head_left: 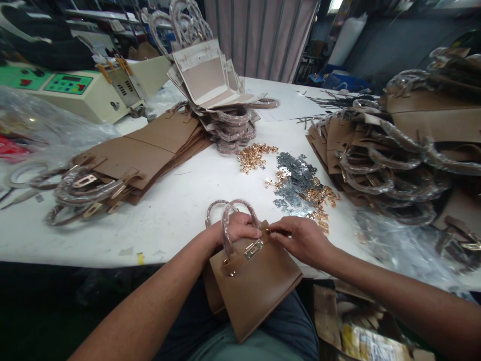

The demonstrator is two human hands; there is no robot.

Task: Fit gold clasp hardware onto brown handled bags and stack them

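A brown handbag (259, 283) rests tilted on my lap, its two handles wrapped in clear plastic. My left hand (240, 228) reaches through the front handle (226, 230) and grips the bag's top edge, thumb on the outer face. Just below that thumb sits a gold clasp (253, 248). At the bag's upper right corner my right hand (302, 239) is closed in a pinch at a small gold fitting (268, 230), mostly hidden by the fingertips. Gold studs (232, 274) show at the left handle base.
Small gold fittings (255, 156) and dark metal plates (295, 178) lie heaped on the white table (180, 220). Brown bag pieces are stacked at left (150, 145) and right (349, 145). Pale bag pieces (206, 75) stand behind. A machine with green panels (69, 83) is at far left.
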